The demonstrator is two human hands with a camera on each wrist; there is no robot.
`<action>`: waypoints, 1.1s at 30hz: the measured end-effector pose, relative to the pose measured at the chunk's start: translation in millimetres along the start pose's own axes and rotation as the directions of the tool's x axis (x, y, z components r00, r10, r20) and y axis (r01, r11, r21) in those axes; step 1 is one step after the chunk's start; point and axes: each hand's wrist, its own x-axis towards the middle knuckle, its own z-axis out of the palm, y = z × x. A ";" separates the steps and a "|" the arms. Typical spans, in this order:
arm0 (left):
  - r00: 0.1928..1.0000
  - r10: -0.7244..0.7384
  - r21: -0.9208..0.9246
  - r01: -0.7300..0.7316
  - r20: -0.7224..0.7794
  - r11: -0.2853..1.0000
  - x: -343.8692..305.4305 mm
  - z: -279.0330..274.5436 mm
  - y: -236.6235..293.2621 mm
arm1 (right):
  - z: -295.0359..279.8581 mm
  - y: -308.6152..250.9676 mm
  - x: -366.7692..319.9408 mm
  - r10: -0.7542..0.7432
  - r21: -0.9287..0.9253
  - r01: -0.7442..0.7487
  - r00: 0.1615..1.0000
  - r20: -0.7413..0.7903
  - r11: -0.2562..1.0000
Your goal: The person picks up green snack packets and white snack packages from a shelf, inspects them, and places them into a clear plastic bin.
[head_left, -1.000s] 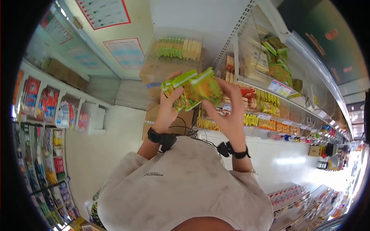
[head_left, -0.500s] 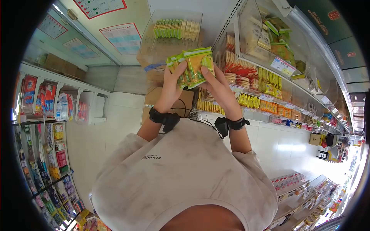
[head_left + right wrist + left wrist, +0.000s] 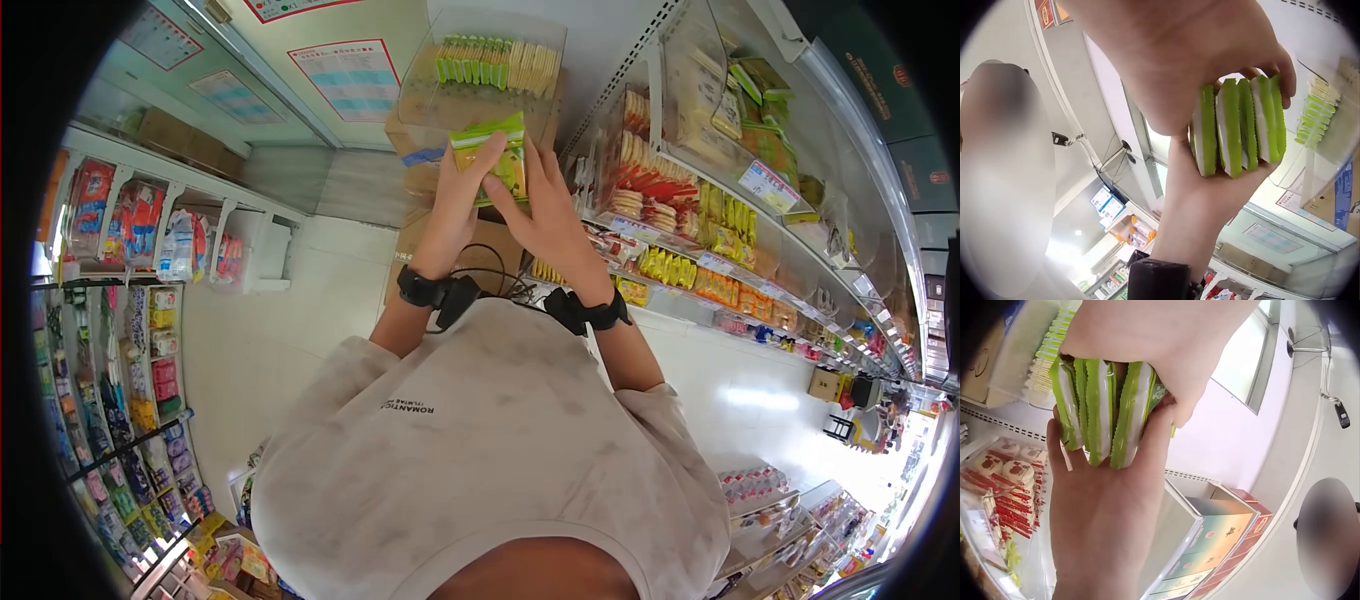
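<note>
In the head view, a small stack of green-and-yellow snack packets (image 3: 509, 172) is held between the two hands in front of the chest. The left hand (image 3: 458, 205) grips the stack's left side, its thumb laid over the front packet. My right hand (image 3: 552, 218) clasps the other side, fingers reaching up along the edge. Several green sealed ends of the snack packets (image 3: 1099, 412) stand side by side in the left wrist view. Seen from the right wrist, the same packets (image 3: 1230, 128) sit upright between both palms.
Beyond the hands, a clear bin (image 3: 425, 75) with a row of green and pale packets rests on a cardboard box (image 3: 418, 180). Shelves of snacks (image 3: 650, 185) with a price tag (image 3: 768, 187) line the right. Dark cables (image 3: 490, 262) lie below the hands; hanging goods (image 3: 135, 225) are at left.
The packet in the right hand came against those in the left hand, making one stack. Both hands then drew closer together around it, covering more of the packets.
</note>
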 end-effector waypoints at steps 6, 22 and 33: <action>0.998 -0.036 -0.095 0.040 0.041 0.995 10.6 -32.4 1.5 | -0.2 -1.2 29.5 0.087 0.275 -0.119 0.988 0.126 0.954; 0.910 0.414 0.699 -0.301 0.008 0.649 112.5 -89.8 -15.7 | 86.2 111.6 204.8 0.433 -0.201 -0.403 0.891 0.136 0.893; 0.967 0.215 0.953 -0.190 0.139 0.235 186.5 -107.7 -15.3 | 134.5 180.2 240.9 0.442 -0.200 -0.397 0.848 0.294 0.896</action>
